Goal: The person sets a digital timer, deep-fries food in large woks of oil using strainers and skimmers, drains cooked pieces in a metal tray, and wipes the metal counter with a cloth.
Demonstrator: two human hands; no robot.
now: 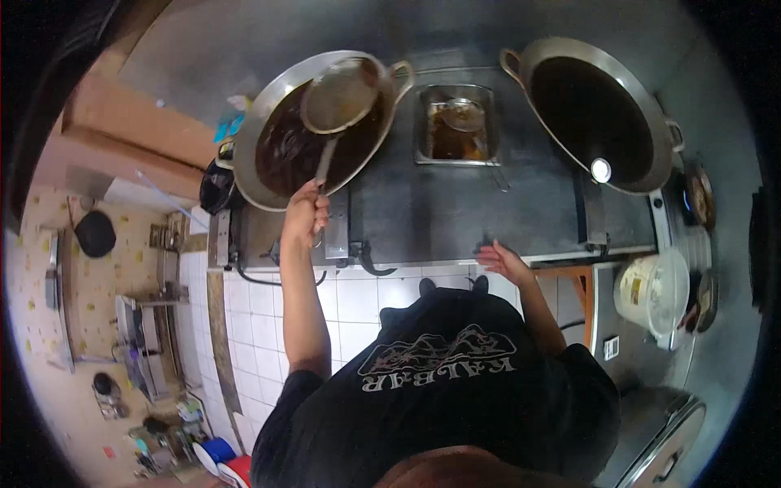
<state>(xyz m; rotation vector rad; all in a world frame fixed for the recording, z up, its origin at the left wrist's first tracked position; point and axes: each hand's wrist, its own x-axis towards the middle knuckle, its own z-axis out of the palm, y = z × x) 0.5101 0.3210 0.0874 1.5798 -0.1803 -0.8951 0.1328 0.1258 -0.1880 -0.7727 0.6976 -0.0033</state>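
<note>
My left hand is closed around the handle of a round mesh strainer. The strainer's bowl is held over the left wok, a large two-handled pan with dark oil-like liquid in it. Whether the mesh touches the liquid I cannot tell. My right hand hangs near the front edge of the steel counter, fingers spread and holding nothing. Between the two woks sits a rectangular steel pan with brownish liquid, and a smaller strainer rests in it.
A second wok with dark liquid stands at the right, a round white dial-like piece at its rim. A white plastic bucket is at the lower right. White floor tiles show below the counter, and a black pan is far left.
</note>
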